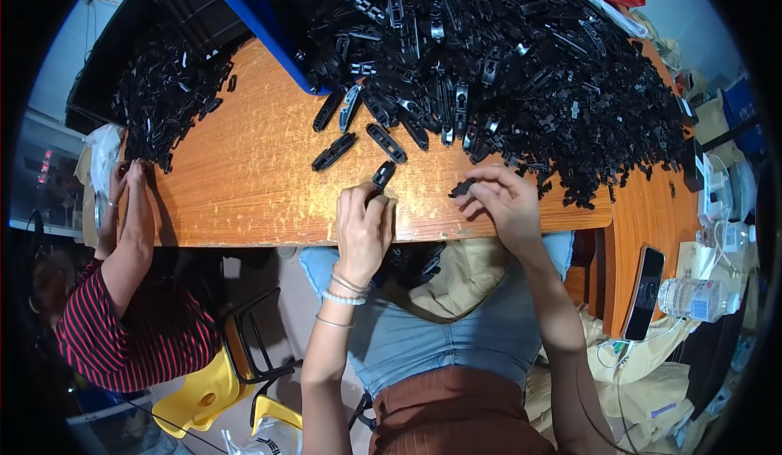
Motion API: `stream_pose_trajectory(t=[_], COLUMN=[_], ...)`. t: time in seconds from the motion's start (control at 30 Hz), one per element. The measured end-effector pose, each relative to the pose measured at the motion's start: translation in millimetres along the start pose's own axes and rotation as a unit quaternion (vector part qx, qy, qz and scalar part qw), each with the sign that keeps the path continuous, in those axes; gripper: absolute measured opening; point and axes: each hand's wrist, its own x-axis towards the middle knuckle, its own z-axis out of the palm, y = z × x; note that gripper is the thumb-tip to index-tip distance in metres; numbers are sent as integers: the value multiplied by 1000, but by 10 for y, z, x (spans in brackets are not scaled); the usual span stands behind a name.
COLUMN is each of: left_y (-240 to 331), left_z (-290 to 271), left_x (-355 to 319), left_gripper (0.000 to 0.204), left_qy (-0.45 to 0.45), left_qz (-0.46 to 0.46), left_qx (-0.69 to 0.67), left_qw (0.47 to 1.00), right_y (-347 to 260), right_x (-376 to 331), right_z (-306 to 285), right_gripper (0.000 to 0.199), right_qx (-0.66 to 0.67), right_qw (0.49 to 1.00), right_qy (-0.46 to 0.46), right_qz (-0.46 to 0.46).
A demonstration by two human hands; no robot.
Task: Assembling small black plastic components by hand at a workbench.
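1. Here, my left hand (364, 228) rests at the near edge of the worn orange wooden desk (261, 153), its fingers curled tightly round a long, narrow black plastic clip (382, 175) whose far end sticks out past my fingertips.
2. My right hand (503, 204) lies just beside it on the same edge, thumb and forefinger pinched shut on a small black plastic piece (463, 187); the other fingers are loosely bent.
3. The two hands are near each other but apart, with bare desk between them.
4. Just beyond my left hand, a few loose black clips (335, 151) lie singly on the wood, set apart from the rest.
5. Behind them a great heap of black plastic clips (505, 64) covers the far and right part of the desk, reaching almost to my right hand.
6. A blue plastic tray (259, 23) edges the heap on its left.
7. A smaller heap of black parts (163, 96) lies at the desk's left end, where another person's hand (133, 180) touches it; that person wears a red and black striped sleeve (106, 325).
8. At the right, on a lower wooden surface, a dark mobile phone (646, 290) lies beside a clear plastic water bottle (696, 298).
9. Under the desk stands a yellow plastic stool (204, 394).
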Motion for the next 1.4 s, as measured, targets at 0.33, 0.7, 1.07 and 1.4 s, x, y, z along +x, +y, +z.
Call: stream_pose_trajectory(t=[0.33, 0.7, 1.07, 1.4], left_y=[436, 724, 731, 700], left_z=[-62, -141, -179, -178], left_x=[-42, -127, -84, -144], left_gripper=[22, 20, 23, 19], left_qy=[5, -42, -104, -109], left_qz=[-309, -347, -388, -365], left_qx=[-276, -578, -616, -591], left_qw=[910, 737, 678, 710], right_y=[-49, -137, -39, -170], right_x=[-305, -473, -544, -562], right_z=[212, 384, 286, 234], right_gripper=[16, 15, 15, 21], right_qx=[54, 29, -146, -183], right_qw=[998, 991, 975, 982], right_qy=[25, 122, 55, 6], right_qz=[21, -51, -159, -43])
